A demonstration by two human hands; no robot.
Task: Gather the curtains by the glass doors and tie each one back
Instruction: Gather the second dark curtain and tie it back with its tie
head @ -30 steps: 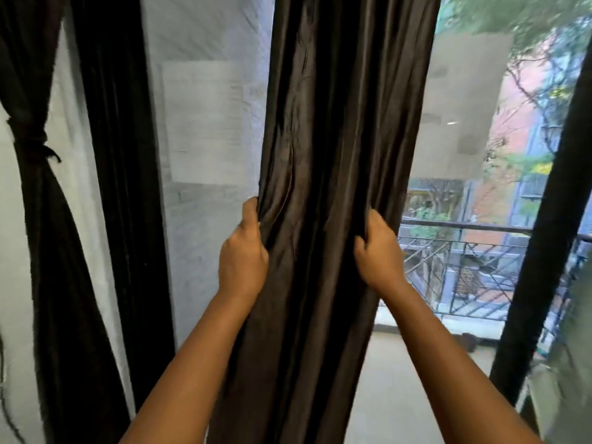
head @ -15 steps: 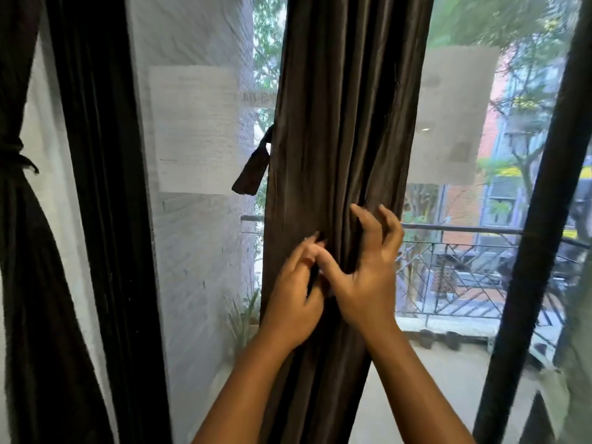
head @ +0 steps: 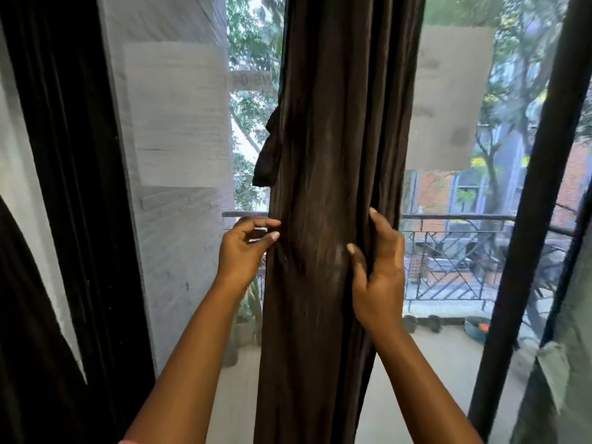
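Curtain (head: 336,155) hangs straight down between the hands; left hand (head: 243,251) pinches its left edge, right hand (head: 379,270) grips its right side. Tie strap (head: 269,152) dangles above the left hand, nearer to it.

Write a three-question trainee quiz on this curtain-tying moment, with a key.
1. True or false: the right hand grips the curtain.
2. The tie strap hangs from which edge of the curtain? A. left B. right C. bottom
3. Fill in: the left hand is at the curtain's ___ edge.

Key: 1. true 2. A 3. left
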